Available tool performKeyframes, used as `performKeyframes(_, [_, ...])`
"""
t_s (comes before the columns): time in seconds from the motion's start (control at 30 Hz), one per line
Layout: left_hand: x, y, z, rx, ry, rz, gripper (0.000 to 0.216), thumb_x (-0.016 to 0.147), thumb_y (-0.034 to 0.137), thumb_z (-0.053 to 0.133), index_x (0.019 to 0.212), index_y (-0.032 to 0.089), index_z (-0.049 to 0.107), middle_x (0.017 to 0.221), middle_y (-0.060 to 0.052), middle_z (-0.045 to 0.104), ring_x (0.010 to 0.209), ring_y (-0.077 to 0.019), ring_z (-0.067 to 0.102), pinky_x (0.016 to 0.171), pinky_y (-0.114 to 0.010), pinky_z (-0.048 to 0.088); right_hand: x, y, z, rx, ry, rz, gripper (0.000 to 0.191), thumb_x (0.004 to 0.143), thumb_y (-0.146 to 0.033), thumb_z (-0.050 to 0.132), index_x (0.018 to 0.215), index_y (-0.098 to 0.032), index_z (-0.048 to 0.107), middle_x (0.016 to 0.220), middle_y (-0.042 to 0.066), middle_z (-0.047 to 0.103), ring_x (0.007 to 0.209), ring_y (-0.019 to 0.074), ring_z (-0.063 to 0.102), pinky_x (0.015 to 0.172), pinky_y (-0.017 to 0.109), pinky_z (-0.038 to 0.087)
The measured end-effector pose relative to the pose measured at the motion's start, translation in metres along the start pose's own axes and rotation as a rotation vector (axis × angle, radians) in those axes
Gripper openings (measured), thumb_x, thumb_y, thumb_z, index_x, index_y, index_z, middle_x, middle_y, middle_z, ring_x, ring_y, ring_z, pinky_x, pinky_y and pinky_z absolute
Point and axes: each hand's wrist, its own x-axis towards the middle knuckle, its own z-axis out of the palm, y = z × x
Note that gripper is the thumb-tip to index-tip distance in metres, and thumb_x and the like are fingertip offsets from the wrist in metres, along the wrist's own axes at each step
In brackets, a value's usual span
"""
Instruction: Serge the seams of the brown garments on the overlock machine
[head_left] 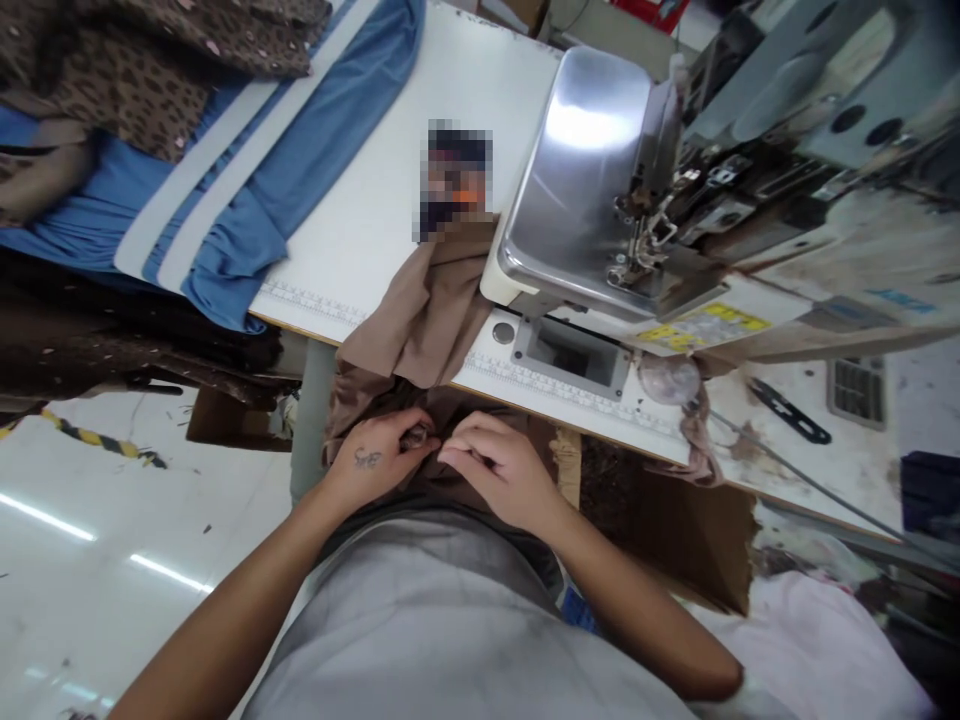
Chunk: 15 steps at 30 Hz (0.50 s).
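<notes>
My left hand (390, 450) and right hand (501, 465) curl narrow, though I cannot tell whether either grip closes on anything; the long, smooth brown cloth (431, 315) drapes over the white table's (480, 70) front edge just beyond, lengthwise away from me, left hand nearer.

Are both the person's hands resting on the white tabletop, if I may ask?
No, the left hand and right hand are off the white tabletop, short of its front edge.
</notes>
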Motion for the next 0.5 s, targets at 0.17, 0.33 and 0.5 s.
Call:
performKeyframes(0.17, [-0.002, 0.000, -0.002, -0.009, -0.120, 0.092, 0.023, 0.091, 0.027, 0.067, 0.114, 0.029, 0.065, 0.106, 0.004, 0.077, 0.095, -0.0190, 0.073, 0.078, -0.029, 0.048, -0.008, 0.012, 0.008, 0.579, -0.134, 0.072, 0.036, 0.106, -0.055, 0.059, 0.094, -0.022, 0.068, 0.104, 0.007, 0.069, 0.086, 0.0181, 0.065, 0.078, 0.031, 0.053])
performKeyframes(0.33, [-0.004, -0.005, 0.004, 0.092, -0.138, 0.111, 0.028, 0.097, 0.040, 0.065, 0.122, 0.029, 0.062, 0.115, 0.000, 0.077, 0.102, -0.0239, 0.073, 0.085, -0.033, 0.051, -0.006, 0.019, 0.010, 0.194, 0.018, 0.222, 0.024, 0.110, -0.043, 0.050, 0.101, -0.023, 0.061, 0.084, 0.000, 0.062, 0.077, 0.0171, 0.058, 0.074, 0.028, 0.046])
performKeyframes(0.5, [-0.008, -0.011, -0.005, 0.118, -0.208, 0.226, 0.035, 0.106, 0.036, 0.045, 0.139, 0.030, 0.054, 0.129, -0.002, 0.073, 0.114, -0.0238, 0.072, 0.095, -0.036, 0.052, -0.006, 0.018, 0.005, -0.290, -0.049, 0.210, 0.026, 0.106, -0.041, 0.058, 0.088, -0.022, 0.060, 0.081, 0.000, 0.060, 0.070, 0.0163, 0.054, 0.064, 0.029, 0.036])
